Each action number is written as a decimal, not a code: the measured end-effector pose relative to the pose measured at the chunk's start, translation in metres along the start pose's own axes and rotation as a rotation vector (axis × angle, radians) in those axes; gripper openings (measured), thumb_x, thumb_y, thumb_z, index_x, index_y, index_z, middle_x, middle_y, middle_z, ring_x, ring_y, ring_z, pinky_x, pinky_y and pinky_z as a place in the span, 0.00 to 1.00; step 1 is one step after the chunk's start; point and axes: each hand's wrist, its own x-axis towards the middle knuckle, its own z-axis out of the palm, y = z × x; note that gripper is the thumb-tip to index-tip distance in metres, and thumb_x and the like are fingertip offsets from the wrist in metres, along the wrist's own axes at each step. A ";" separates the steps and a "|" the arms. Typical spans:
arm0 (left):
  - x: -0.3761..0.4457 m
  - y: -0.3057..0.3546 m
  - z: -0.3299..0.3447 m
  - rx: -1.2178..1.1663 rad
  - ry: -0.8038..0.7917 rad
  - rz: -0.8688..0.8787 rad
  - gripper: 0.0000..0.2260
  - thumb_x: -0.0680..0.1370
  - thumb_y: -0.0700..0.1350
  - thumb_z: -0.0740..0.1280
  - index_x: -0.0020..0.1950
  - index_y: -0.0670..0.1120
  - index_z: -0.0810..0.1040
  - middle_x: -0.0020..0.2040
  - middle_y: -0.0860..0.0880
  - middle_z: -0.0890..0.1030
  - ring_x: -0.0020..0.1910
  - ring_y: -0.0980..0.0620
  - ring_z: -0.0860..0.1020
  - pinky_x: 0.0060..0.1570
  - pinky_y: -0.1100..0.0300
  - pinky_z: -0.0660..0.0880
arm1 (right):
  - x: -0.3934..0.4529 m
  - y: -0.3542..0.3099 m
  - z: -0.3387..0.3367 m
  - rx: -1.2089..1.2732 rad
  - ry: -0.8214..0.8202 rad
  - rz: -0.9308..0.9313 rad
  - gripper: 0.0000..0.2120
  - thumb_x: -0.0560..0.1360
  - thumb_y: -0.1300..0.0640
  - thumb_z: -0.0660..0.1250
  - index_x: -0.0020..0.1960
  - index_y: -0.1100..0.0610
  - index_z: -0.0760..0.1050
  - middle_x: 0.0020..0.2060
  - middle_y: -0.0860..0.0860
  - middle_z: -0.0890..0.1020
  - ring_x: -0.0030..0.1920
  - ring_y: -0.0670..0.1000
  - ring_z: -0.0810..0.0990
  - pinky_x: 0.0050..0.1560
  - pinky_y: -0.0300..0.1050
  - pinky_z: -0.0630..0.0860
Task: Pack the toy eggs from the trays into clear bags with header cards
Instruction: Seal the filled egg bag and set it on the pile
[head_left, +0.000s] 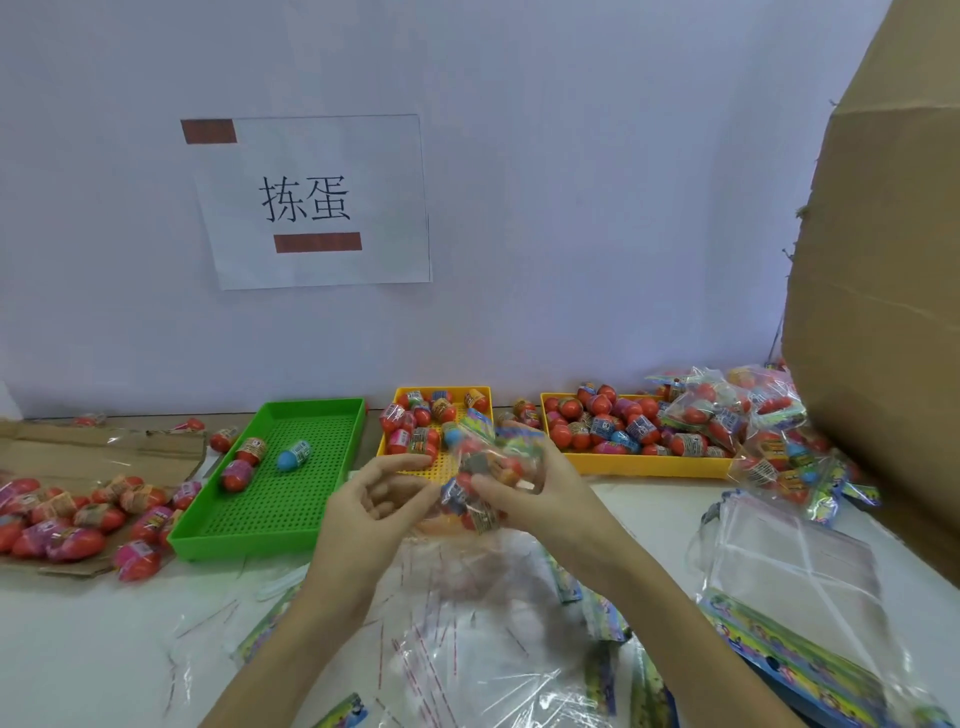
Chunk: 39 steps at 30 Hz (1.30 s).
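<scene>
My right hand (545, 493) grips a clear bag (493, 478) filled with several toy eggs, held above the table in front of the middle yellow tray (387, 441). My left hand (374, 509) is beside it with curled fingers, its fingertips at the bag's left edge. The green tray (291, 499) holds three eggs. A second yellow tray (649, 465) at the right is full of eggs. Empty clear bags with header cards (467, 649) lie under my arms.
Packed bags (753, 431) pile at the right beside a large cardboard box (883, 312). Loose eggs (78, 514) lie on flat cardboard at the left. A stack of empty bags (795, 587) sits at the right front. A paper sign (311, 202) hangs on the wall.
</scene>
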 end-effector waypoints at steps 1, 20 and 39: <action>0.001 0.001 -0.002 -0.055 0.020 -0.013 0.16 0.71 0.39 0.78 0.58 0.43 0.84 0.45 0.40 0.87 0.49 0.40 0.87 0.48 0.58 0.84 | 0.000 0.000 0.000 0.017 0.023 0.035 0.30 0.73 0.51 0.79 0.71 0.50 0.70 0.57 0.51 0.85 0.56 0.51 0.86 0.56 0.50 0.83; -0.003 0.007 -0.014 0.518 -0.443 0.128 0.09 0.72 0.57 0.76 0.52 0.61 0.86 0.50 0.54 0.87 0.49 0.54 0.84 0.51 0.61 0.81 | 0.012 0.003 -0.023 0.369 0.540 -0.077 0.13 0.83 0.62 0.66 0.66 0.59 0.72 0.51 0.58 0.86 0.46 0.54 0.88 0.47 0.45 0.84; -0.002 -0.021 -0.007 0.750 -0.416 0.266 0.07 0.85 0.46 0.65 0.54 0.55 0.83 0.47 0.63 0.85 0.49 0.61 0.83 0.47 0.69 0.75 | 0.003 0.000 -0.007 -0.204 0.217 -0.209 0.15 0.83 0.46 0.62 0.55 0.56 0.80 0.40 0.52 0.85 0.40 0.51 0.83 0.40 0.44 0.80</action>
